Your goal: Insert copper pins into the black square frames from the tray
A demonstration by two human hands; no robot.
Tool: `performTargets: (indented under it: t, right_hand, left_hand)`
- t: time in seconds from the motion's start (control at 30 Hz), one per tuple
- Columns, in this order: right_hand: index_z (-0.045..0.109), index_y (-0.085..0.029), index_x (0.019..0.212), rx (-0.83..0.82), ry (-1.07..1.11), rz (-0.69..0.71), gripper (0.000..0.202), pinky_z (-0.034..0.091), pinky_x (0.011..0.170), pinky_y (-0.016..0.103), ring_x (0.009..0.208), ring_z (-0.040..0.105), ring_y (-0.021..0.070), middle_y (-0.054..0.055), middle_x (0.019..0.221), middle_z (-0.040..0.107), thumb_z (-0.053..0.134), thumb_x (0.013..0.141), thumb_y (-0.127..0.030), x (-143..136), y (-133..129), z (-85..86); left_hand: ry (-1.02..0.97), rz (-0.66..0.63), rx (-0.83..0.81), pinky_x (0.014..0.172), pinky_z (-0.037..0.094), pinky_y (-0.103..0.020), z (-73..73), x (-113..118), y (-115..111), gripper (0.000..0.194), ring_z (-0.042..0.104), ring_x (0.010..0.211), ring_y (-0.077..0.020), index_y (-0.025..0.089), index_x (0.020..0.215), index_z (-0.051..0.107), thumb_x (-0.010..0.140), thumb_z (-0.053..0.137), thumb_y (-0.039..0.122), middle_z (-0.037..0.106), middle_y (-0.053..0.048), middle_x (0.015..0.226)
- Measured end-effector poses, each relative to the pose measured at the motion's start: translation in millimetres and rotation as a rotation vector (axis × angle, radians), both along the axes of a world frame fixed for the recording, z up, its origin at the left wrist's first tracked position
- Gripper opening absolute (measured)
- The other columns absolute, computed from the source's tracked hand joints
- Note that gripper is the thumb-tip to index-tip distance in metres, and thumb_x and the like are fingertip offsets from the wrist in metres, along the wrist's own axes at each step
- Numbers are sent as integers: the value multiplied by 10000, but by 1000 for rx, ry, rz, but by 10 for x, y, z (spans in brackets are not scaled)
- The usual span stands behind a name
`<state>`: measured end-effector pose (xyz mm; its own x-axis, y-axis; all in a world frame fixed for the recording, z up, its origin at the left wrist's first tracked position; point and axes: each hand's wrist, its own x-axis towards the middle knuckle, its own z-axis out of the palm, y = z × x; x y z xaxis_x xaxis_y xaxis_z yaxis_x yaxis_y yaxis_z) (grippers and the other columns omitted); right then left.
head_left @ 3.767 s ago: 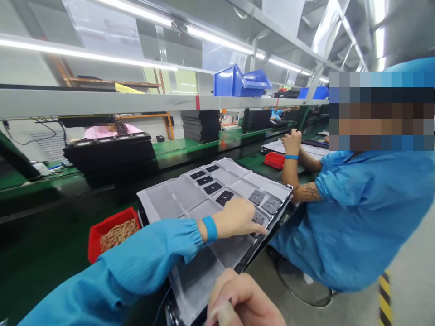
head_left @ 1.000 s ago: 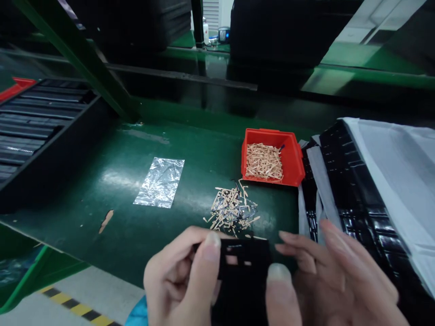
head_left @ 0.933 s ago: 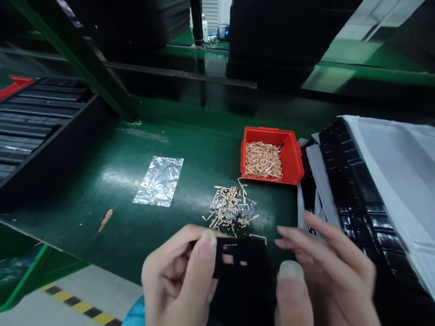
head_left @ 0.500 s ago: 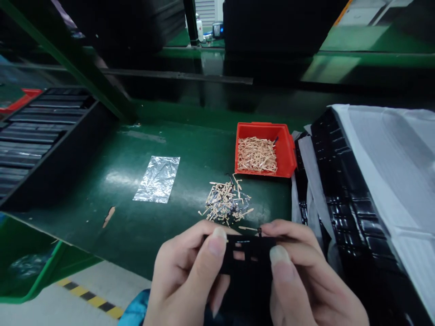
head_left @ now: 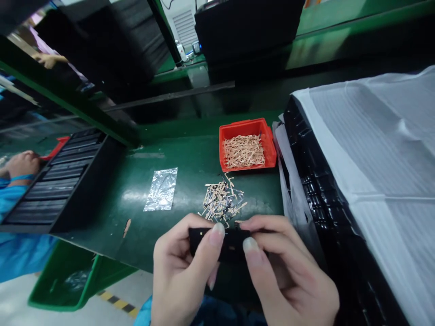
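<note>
Left hand (head_left: 185,267) and right hand (head_left: 288,267) both clamped on flat black rectangular part (head_left: 200,237), held just before loose pile of small tan-and-dark strips (head_left: 220,201) on green surface (head_left: 190,151). Red plastic bin (head_left: 269,151) stood beyond pile.

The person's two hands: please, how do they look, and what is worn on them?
The left hand and right hand show no gloves or rings. The thumbnails look plain, with rounded ends. A bright blue sleeve shows beside the left wrist; I cannot tell what covers the right wrist.
</note>
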<state>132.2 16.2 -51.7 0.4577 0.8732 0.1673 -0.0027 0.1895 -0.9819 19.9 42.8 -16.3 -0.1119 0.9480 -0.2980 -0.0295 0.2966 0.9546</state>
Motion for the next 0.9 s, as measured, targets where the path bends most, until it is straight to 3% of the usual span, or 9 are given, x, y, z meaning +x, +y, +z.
performTargets:
  t: [0.17, 0.3, 0.53, 0.6, 0.7, 0.8, 0.9]
  right_hand:
    - [718, -250, 879, 48, -58, 76, 172, 608, 775, 199, 858, 724, 123, 1, 973, 745, 621, 983, -152, 25, -1, -35]
    - [709, -246, 909, 74, -112, 131, 176, 604, 790, 181, 871, 719, 112, -1, 979, 743, 607, 983, -123, 63, -20, -57]
    - [701, -213, 891, 163, -209, 215, 157, 602, 829, 165, 891, 727, 84, -10, 985, 745, 642, 955, -82, 154, 2, -81]
    - [713, -200, 968, 212, -243, 148, 126, 608, 889, 179, 944, 731, 92, 4, 1029, 746, 672, 948, -82, 141, 30, -112]
    - [710, -171, 1159, 338, -349, 33, 241, 617, 983, 240, 1076, 713, 127, 51, 1167, 718, 741, 937, -83, 120, 60, -167]
    - [735, -183, 1127, 418, -456, 51, 207, 630, 965, 270, 1088, 684, 132, 56, 1211, 688, 702, 970, -53, 135, 61, -195]
    - [744, -193, 1134, 430, -483, 145, 275, 653, 878, 222, 1129, 661, 134, 47, 1238, 672, 668, 963, 9, 184, 45, -190]
  left_hand:
    - [206, 66, 186, 444, 384, -103, -17, 50, 28, 312, 427, 470, -44, 195, 653, 651, 823, 884, 311, 540, 74, 529]
    - [270, 116, 212, 468, 410, -116, -33, 123, 4, 350, 454, 499, -56, 194, 621, 593, 803, 882, 272, 549, 71, 545]
    - [151, 194, 126, 383, 311, -95, 9, 101, -127, 451, 305, 438, -36, 195, 650, 559, 888, 851, 444, 404, 93, 531]
    - [117, 225, 80, 372, 310, -74, 27, 84, -160, 489, 332, 448, -34, 188, 661, 570, 882, 838, 532, 421, 81, 558]
    - [77, 283, 39, 378, 374, -79, 27, 77, -196, 505, 420, 465, -52, 193, 709, 644, 880, 787, 646, 487, 53, 579]
    - [78, 296, 28, 392, 415, -102, 20, 77, -219, 494, 452, 464, -66, 202, 758, 683, 908, 741, 669, 531, 40, 573]
    - [109, 306, 5, 389, 436, -122, 31, 56, -238, 493, 509, 482, -85, 211, 797, 686, 879, 761, 692, 584, 28, 609]
